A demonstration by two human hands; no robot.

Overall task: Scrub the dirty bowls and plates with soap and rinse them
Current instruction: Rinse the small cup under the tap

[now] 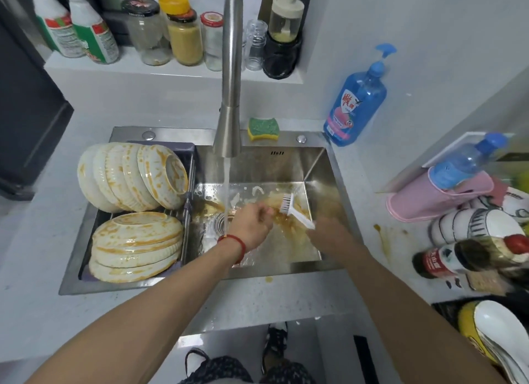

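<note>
Water runs from the steel tap (229, 103) into the sink (315, 166). My left hand (252, 226), with a red cord on its wrist, has its fingers curled on the edge of a blurred, orange-stained dish (286, 216) low in the basin. My right hand (329, 234) grips the handle of a white scrub brush (289, 207), whose bristles are against that dish. Orange-smeared bowls (131, 177) lie on their sides on the rack over the sink's left half. A stack of smeared plates (137, 246) sits in front of them.
A green and yellow sponge (263, 128) lies on the sink's back rim. A blue pump bottle of soap (355, 103) stands at the back right. Jars and bottles line the shelf (171, 68) behind. Cups, bottles and a pink holder (423, 200) crowd the right counter.
</note>
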